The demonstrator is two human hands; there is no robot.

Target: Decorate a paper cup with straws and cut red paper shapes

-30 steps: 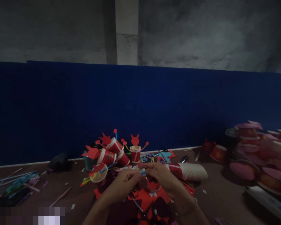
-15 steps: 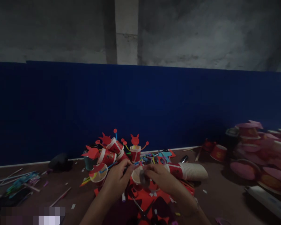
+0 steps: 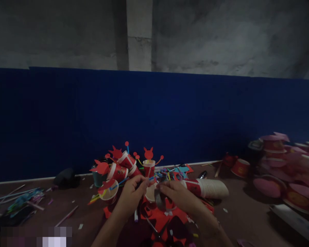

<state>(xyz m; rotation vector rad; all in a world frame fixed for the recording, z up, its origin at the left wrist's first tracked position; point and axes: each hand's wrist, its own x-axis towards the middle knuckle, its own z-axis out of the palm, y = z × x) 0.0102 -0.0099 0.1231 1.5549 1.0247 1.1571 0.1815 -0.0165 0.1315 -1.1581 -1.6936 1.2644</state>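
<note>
My left hand (image 3: 135,192) is closed in a pinch, and a short blue straw (image 3: 151,178) sticks out at its fingertips. A roll of clear tape (image 3: 159,199) hangs from the closed fingers of my right hand (image 3: 173,192). Between and below the two hands stands an open paper cup (image 3: 150,192), its lower part dim and partly covered. Just behind, a red paper cup figure (image 3: 148,168) stands upright with a red cut-out head and raised arms. Scissors (image 3: 154,228) lie over red paper scraps (image 3: 162,219) in front of me.
More red cup figures (image 3: 117,171) are heaped at the left, beside an open cup (image 3: 109,190). A nested stack of paper cups (image 3: 208,188) lies on its side at the right. Pink-topped cups (image 3: 275,171) pile up far right. A blue panel (image 3: 154,116) closes the back.
Both hands have shifted only slightly. The tape roll has tilted and shows more clearly under my right fingers. The cups and scraps around stay where they were.
</note>
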